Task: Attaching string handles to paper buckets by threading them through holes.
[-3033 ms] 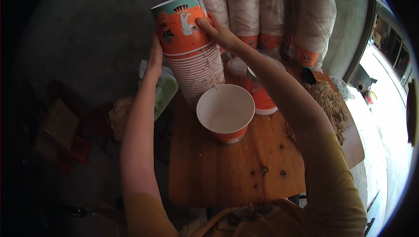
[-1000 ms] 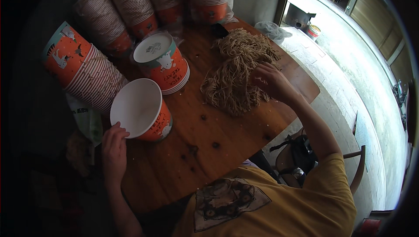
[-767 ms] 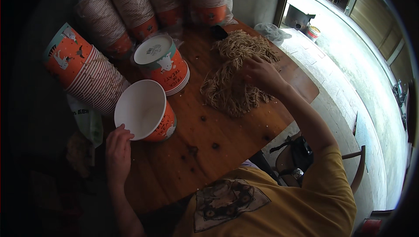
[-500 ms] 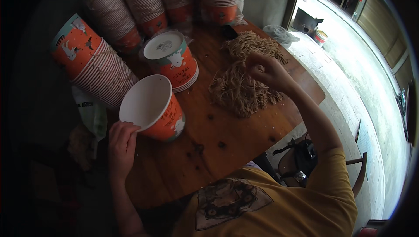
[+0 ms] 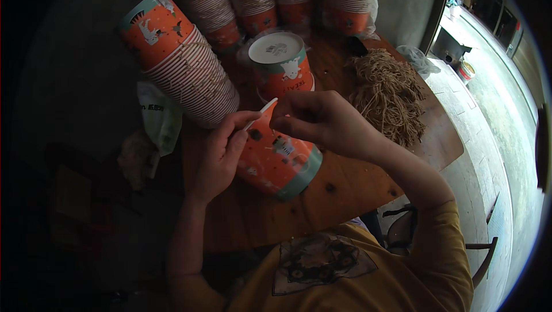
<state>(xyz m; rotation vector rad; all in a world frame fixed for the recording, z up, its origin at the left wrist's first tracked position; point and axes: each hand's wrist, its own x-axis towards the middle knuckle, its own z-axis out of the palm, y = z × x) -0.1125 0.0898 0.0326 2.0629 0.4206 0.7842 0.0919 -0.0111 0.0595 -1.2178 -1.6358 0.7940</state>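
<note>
Steadiness counts: the left hand [image 5: 221, 151] pinches the white rim of the orange printed paper cup [image 5: 276, 157], tilted on the brown wooden table [image 5: 345, 191], while the right hand [image 5: 319, 122], fingers closed, seems to press something small at its mouth; keep the cup braced.

Daylight is admitted from the right, where the pale floor [image 5: 489, 110] is washed out, while the left half is sunk in deep shadow. The wooden table [image 5: 345, 197] is moderately lit. Straight edges are bent by fisheye distortion, and a black vignette is imposed at the rim.
</note>
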